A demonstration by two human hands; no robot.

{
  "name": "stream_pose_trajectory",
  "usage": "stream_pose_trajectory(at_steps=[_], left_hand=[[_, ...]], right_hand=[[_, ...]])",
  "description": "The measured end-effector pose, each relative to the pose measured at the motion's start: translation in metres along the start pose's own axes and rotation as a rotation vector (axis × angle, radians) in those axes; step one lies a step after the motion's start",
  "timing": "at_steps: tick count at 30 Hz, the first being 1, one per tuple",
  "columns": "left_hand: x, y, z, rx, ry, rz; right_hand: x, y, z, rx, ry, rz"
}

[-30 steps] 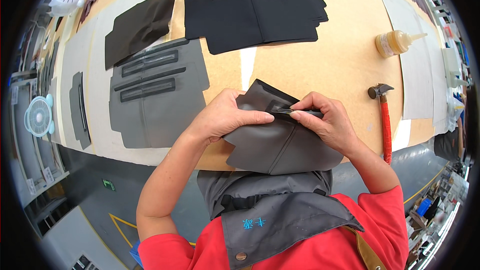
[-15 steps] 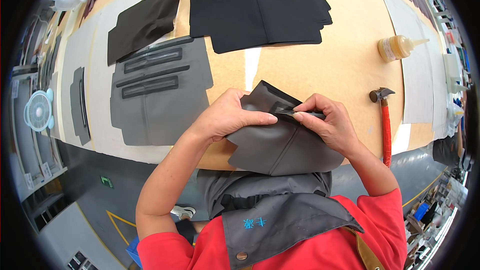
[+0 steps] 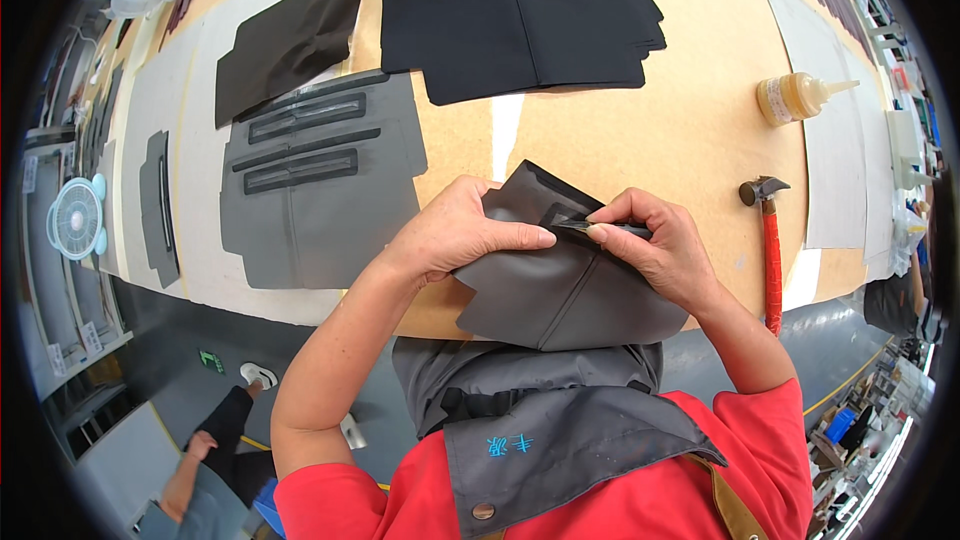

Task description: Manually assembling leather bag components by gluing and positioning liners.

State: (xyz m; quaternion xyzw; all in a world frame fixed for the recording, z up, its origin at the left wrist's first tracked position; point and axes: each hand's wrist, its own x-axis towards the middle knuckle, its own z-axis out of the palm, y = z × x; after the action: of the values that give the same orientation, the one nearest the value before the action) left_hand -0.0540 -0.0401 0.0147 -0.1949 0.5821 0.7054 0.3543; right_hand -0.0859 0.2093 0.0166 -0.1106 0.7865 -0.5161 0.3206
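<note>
A grey cut panel (image 3: 570, 305) is held up at the table's front edge, with a dark inset near its top. My left hand (image 3: 465, 235) grips its left part, thumb on the face, fingers partly hidden behind. My right hand (image 3: 650, 245) pinches a slim dark tool (image 3: 630, 229), its tip at the inset beside my left thumb; I cannot make out exactly what the tool is. To the right lie a red-handled hammer (image 3: 771, 260) and a glue bottle (image 3: 790, 98). A grey panel with black strips (image 3: 315, 220) lies on the left.
Black panels (image 3: 470, 35), a dark brown piece (image 3: 280, 50) and a narrow grey piece (image 3: 160, 220) lie on the table (image 3: 720, 140). Pale sheets (image 3: 830, 170) are at the right, small fans (image 3: 80, 220) at the left edge. Another person (image 3: 230, 440) is at the lower left, beside the table.
Another person has come into view at the lower left, walking past. My hands and the held panel have barely moved; the view has shifted slightly.
</note>
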Motion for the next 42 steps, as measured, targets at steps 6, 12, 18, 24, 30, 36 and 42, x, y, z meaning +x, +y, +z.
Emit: stream_pose_trajectory(at_steps=[6,12,18,24,30,36,42], left_hand=[[-0.002,0.003,0.002,0.035,0.02,-0.004],[-0.005,-0.002,0.005,0.022,0.036,0.022],[-0.006,-0.026,0.015,-0.147,0.103,0.098],[-0.02,-0.048,0.027,-0.255,0.183,0.123],[-0.029,-0.052,0.032,-0.283,0.183,0.109],[-0.032,-0.057,0.033,-0.388,0.155,0.044],[-0.034,-0.055,0.036,-0.453,0.144,0.018]], right_hand=[[0.002,-0.001,-0.001,0.04,-0.014,0.031],[-0.008,-0.004,-0.014,0.143,0.036,0.049],[-0.037,0.009,-0.002,0.34,0.049,0.046],[-0.054,0.02,0.031,0.549,0.055,0.11],[-0.055,0.027,0.042,0.573,0.095,0.091],[-0.055,0.027,0.044,0.552,0.081,0.088],[-0.053,0.03,0.041,0.509,0.081,0.096]])
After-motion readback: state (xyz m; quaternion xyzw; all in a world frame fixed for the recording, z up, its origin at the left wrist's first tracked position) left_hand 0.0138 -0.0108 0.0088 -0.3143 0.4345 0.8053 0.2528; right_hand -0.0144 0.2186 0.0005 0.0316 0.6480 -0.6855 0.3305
